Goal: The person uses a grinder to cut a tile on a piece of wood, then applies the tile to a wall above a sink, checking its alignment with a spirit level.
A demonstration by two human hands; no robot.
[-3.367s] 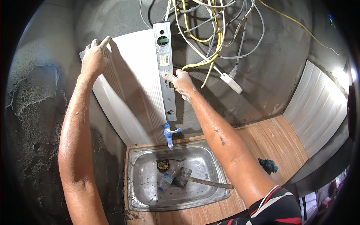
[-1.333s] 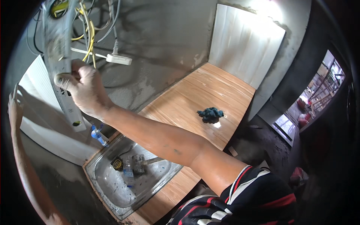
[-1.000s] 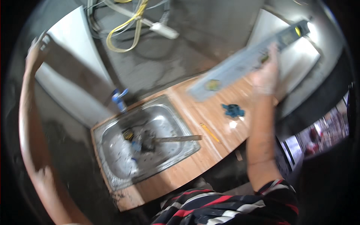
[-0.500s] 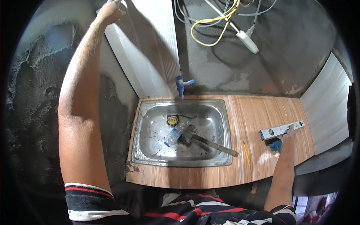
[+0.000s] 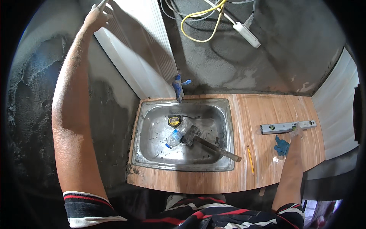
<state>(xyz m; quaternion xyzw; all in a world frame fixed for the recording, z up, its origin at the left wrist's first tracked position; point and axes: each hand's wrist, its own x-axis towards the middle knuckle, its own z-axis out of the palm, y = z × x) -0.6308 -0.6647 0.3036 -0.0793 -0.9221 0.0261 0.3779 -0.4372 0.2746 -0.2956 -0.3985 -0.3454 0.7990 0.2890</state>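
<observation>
My left hand (image 5: 97,18) is raised at the upper left, its fingers closed round the outer edge of a tall white ribbed panel (image 5: 127,63) leaning in the corner. Part of the fingers is cut off by the picture's top. At the right, my right hand (image 5: 296,132) grips a silver spirit level (image 5: 280,128) at the countertop (image 5: 244,103). A crumpled blue-green cloth (image 5: 281,146) lies just nearer than the level, beside my right forearm.
A steel sink (image 5: 152,163) holds a tape measure (image 5: 174,121), a plastic bottle (image 5: 176,136) and a hammer (image 5: 215,147), its handle over the rim. A blue tap (image 5: 178,87) stands behind. A yellow pencil (image 5: 250,160) lies right of the sink. Cables and a power strip (image 5: 247,35) hang above.
The spirit level has turned to lie closer to horizontal and moved slightly away from me, uncovering more of the cloth. My left hand stays at the panel's edge while the view shifts.
</observation>
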